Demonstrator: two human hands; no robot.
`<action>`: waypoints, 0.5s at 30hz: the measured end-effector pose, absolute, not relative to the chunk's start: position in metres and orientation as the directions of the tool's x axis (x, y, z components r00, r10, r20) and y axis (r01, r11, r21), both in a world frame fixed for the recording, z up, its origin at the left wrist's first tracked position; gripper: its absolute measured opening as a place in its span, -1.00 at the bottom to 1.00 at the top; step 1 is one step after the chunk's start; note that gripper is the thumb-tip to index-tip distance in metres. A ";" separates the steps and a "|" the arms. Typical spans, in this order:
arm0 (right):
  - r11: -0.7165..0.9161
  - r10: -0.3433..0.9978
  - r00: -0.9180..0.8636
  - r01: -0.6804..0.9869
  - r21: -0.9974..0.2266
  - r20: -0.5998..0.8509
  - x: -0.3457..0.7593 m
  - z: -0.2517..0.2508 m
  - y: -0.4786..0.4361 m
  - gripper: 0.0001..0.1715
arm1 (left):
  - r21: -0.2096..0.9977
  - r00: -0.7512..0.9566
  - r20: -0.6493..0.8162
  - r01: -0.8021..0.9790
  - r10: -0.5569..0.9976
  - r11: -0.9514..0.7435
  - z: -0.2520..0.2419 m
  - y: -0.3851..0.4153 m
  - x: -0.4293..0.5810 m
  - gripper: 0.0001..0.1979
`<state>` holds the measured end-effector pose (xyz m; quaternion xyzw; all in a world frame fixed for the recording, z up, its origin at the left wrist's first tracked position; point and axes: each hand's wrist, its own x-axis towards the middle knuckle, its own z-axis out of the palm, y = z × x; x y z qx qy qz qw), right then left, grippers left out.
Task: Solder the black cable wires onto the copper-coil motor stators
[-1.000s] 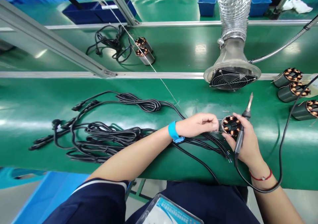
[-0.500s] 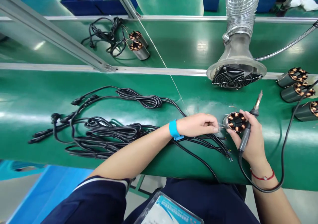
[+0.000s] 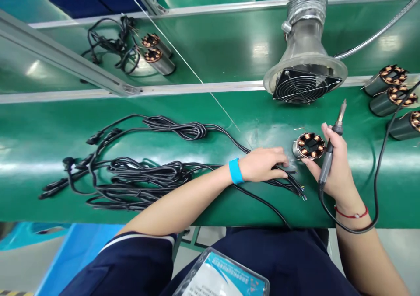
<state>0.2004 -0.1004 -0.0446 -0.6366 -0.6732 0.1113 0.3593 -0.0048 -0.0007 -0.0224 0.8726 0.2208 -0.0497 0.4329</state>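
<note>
A motor stator (image 3: 310,146) with copper windings and a steel shell sits on the green bench, loose wire ends sticking out at its left. Its lower right rim is next to the thumb of my right hand (image 3: 339,173). That hand is wrapped round a soldering iron (image 3: 326,165), whose tip points up and away from me. Just left of the stator, my left hand (image 3: 264,164) hovers over the cables with thumb and fingers apart and nothing visible between them. Under it run black power cords (image 3: 147,173), their stripped coloured ends fanned out below the stator.
A fume extractor hood (image 3: 305,75) with a fan grille hangs behind the stator. Several stators (image 3: 383,101) stand at the right. Beyond the metal rail (image 3: 197,87) lie two stators (image 3: 162,64) and tangled cords (image 3: 111,42). The iron's cable (image 3: 377,191) loops round my right forearm.
My left hand has let go of the stator's wire; its thumb and fingers have parted, and it sits lower relative to the stator. My right fingers have lifted off the stator's far rim. The view has shifted.
</note>
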 end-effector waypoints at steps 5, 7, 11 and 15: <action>0.189 0.903 0.134 0.730 -0.657 0.409 0.199 -0.027 -0.111 -0.30 | 0.612 0.899 -0.241 0.433 0.366 -0.662 -0.017 -0.009 -0.007 -0.88; 0.190 0.878 0.186 0.711 -0.677 0.442 0.192 -0.017 -0.118 -0.40 | 0.743 0.883 -0.177 0.409 0.435 -0.529 -0.011 -0.008 -0.009 -0.87; 0.243 0.866 0.260 0.528 -0.814 0.427 0.170 -0.006 -0.126 -0.42 | 0.956 0.819 -0.095 0.233 0.566 -0.176 0.000 0.000 -0.018 -0.81; 0.325 0.874 0.254 0.328 -0.887 0.414 0.148 -0.003 -0.121 -0.34 | 0.990 0.765 -0.135 0.135 0.630 0.048 0.003 0.005 -0.022 -0.70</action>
